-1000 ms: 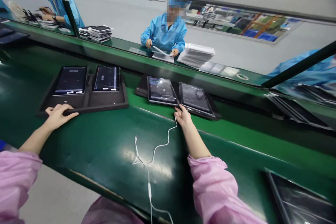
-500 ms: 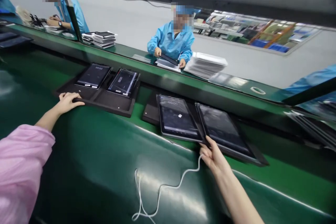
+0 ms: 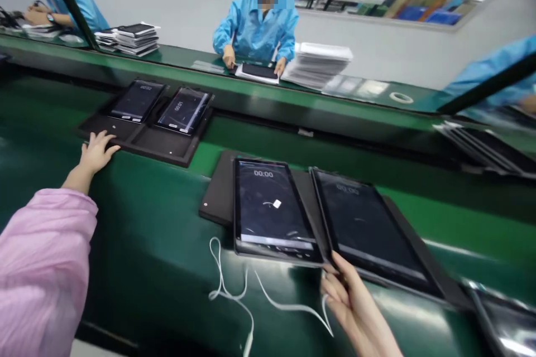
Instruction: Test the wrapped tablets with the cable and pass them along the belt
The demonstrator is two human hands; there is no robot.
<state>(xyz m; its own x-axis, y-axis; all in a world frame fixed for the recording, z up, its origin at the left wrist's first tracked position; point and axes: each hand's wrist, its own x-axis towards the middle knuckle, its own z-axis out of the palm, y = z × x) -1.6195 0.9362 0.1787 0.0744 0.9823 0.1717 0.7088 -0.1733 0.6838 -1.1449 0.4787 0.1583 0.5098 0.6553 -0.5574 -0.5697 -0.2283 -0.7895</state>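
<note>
My right hand (image 3: 354,304) is at the near edge of a pair of tablets, its fingers by the gap between them and a white cable (image 3: 251,295) running to it. The left tablet (image 3: 272,206) shows 00:00, and the right one (image 3: 368,228) shows a faint timer. Both lie on a black tray (image 3: 215,203). My left hand (image 3: 98,152) rests its spread fingers on the front rim of a second black tray (image 3: 163,150). That tray holds two lit tablets (image 3: 137,100) (image 3: 183,110).
A green conveyor belt (image 3: 138,234) runs across the view. Beyond a raised green rail, a co-worker in blue (image 3: 255,25) handles a tablet between a stack of tablets (image 3: 134,39) and a stack of white sheets (image 3: 318,64). Another dark tray (image 3: 481,148) sits at right.
The pair of tablets on its tray has come toward me along with my right hand. My left hand stays on the tray rim. The co-worker's tablet now lies flat.
</note>
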